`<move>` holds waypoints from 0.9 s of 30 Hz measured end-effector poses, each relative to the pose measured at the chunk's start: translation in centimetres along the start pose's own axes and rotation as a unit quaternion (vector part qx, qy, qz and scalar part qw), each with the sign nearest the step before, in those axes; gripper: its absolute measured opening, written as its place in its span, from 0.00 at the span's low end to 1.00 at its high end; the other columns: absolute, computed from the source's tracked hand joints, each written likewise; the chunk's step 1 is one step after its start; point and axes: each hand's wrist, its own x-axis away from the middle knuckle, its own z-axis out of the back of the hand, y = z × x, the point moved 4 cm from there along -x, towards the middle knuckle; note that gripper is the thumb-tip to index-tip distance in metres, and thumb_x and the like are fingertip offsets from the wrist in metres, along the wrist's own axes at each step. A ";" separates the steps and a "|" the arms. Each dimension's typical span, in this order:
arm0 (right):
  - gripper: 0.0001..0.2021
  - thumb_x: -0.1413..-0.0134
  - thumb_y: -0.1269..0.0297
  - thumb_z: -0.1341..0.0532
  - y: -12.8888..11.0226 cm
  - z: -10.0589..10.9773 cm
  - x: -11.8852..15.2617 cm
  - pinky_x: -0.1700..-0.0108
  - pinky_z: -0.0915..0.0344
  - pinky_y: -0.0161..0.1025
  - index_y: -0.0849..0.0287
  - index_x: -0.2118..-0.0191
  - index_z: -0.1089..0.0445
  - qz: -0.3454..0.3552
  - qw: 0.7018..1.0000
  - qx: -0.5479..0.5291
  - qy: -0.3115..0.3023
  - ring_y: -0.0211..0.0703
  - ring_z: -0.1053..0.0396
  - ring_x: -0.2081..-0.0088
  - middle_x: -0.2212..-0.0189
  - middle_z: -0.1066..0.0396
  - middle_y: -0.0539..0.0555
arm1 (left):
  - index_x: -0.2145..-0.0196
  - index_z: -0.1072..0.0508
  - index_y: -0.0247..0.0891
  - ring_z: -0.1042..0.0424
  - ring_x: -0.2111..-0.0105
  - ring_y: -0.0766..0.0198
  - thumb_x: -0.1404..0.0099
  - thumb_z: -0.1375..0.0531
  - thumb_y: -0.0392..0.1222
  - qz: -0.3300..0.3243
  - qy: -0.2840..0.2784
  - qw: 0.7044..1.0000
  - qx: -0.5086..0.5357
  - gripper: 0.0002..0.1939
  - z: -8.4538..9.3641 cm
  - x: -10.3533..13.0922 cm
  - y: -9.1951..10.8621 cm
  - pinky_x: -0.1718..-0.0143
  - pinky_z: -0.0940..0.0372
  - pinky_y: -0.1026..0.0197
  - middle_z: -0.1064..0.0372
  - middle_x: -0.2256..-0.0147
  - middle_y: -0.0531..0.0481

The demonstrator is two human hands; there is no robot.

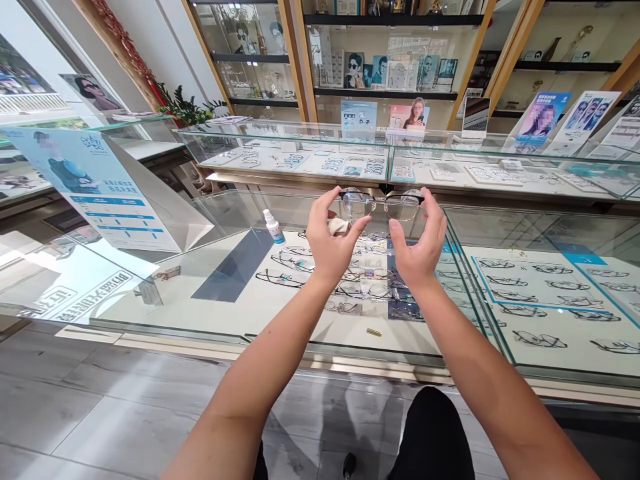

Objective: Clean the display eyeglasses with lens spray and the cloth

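Observation:
A pair of eyeglasses (381,199) with a dark browline and thin metal lower rims is held up above the glass counter. My left hand (330,240) grips its left end between thumb and fingers, and a pale cloth (339,227) is tucked in the same hand. On the other end, my right hand (423,240) pinches the frame near the hinge. Both lenses are clear, and the counter's eyewear shows below them. A small white spray bottle (273,227) stands on the counter, left of my left hand.
Under the glass counter top (300,330) lie several rows of eyeglasses (283,279). A blue-and-white sign (107,193) stands at the left. Behind runs another display case (300,157), with leaflet stands (543,123) on it and shelves (390,93) beyond.

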 end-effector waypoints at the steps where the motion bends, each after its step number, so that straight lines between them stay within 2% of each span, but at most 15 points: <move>1: 0.38 0.27 0.46 0.42 0.0 0.0 0.0 0.35 0.31 0.71 0.44 0.19 0.53 0.001 1.000 0.002 0.001 0.65 0.33 0.32 0.29 0.35 0.63 | 0.33 0.29 0.47 0.23 0.47 0.51 0.32 0.30 0.68 0.005 -0.003 1.000 0.003 0.38 0.0 0.0 -0.1 0.49 0.25 0.48 0.26 0.39 0.39; 9: 0.36 0.27 0.45 0.41 0.0 0.1 -0.2 0.35 0.31 0.72 0.46 0.21 0.48 0.000 1.000 0.011 0.004 0.65 0.32 0.32 0.30 0.34 0.64 | 0.32 0.30 0.47 0.23 0.49 0.53 0.33 0.30 0.69 0.012 -0.011 1.000 0.012 0.40 -0.2 0.2 -0.1 0.51 0.26 0.50 0.27 0.39 0.39; 13: 0.38 0.27 0.45 0.42 -0.1 0.0 -0.1 0.34 0.32 0.71 0.45 0.20 0.52 -0.010 1.000 0.000 -0.008 0.65 0.32 0.32 0.29 0.35 0.63 | 0.35 0.28 0.46 0.23 0.49 0.52 0.34 0.30 0.69 0.001 0.007 1.000 -0.004 0.38 0.0 0.1 -0.1 0.51 0.25 0.49 0.26 0.41 0.39; 16: 0.36 0.25 0.48 0.44 0.1 -0.1 -0.1 0.34 0.31 0.69 0.45 0.19 0.54 -0.009 1.000 -0.026 -0.010 0.62 0.31 0.32 0.29 0.34 0.63 | 0.36 0.28 0.45 0.25 0.45 0.49 0.35 0.30 0.71 -0.018 0.025 0.999 -0.021 0.39 0.0 0.0 0.0 0.51 0.25 0.48 0.26 0.42 0.39; 20: 0.29 0.23 0.50 0.46 0.6 -0.1 -0.1 0.33 0.31 0.68 0.42 0.22 0.43 -0.014 0.998 -0.066 -0.001 0.61 0.32 0.31 0.30 0.31 0.60 | 0.36 0.28 0.45 0.25 0.43 0.48 0.34 0.30 0.70 -0.046 0.039 0.998 -0.021 0.39 0.0 0.1 0.1 0.54 0.25 0.51 0.27 0.43 0.38; 27: 0.23 0.23 0.46 0.46 1.2 -0.3 -0.4 0.30 0.31 0.65 0.44 0.32 0.28 -0.109 0.977 -0.183 0.021 0.57 0.28 0.33 0.34 0.25 0.57 | 0.34 0.30 0.43 0.26 0.40 0.47 0.33 0.31 0.69 -0.067 0.029 0.997 -0.026 0.40 -0.2 0.3 -0.4 0.50 0.26 0.51 0.27 0.42 0.37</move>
